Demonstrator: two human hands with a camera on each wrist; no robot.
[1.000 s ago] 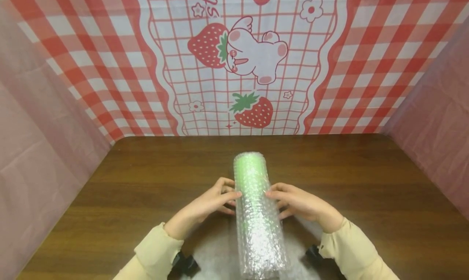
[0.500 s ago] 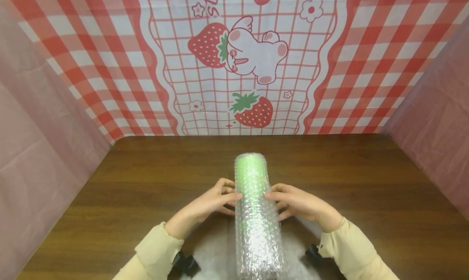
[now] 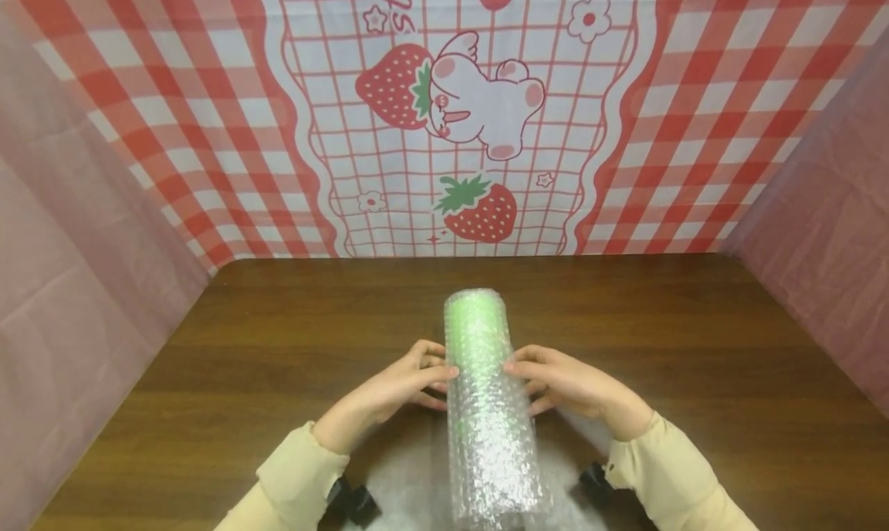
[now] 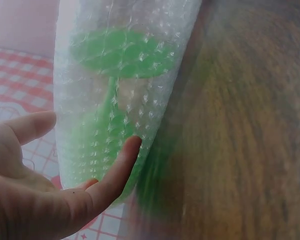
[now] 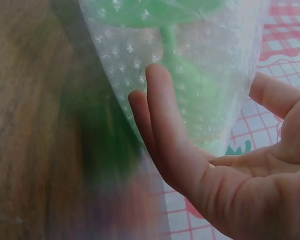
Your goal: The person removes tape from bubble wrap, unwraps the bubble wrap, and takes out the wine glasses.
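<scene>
A green stemmed object, seen through clear bubble wrap (image 3: 486,407), stands in the middle of the head view; its flat round base and stem show through the film in the left wrist view (image 4: 122,52). The left hand (image 3: 410,377) holds the wrap's left side, thumb on the near face and fingers spread around the side. On the right side the right hand (image 3: 569,380) holds it the same way. In the right wrist view, the right hand's (image 5: 230,185) fingers lie along the bubble wrap (image 5: 125,60). Whether the roll's lower end touches the table cannot be told.
Brown wooden table (image 3: 278,315) beneath, with a pale greyish patch (image 3: 410,485) at its near edge. A red-and-white checked cloth (image 3: 451,207) with strawberries hangs behind. Pink curtains (image 3: 83,284) flank both sides. Black straps (image 3: 353,502) are at the cuffs.
The lower end of the bubble wrap has shifted slightly; both hands keep nearly the same places on its sides.
</scene>
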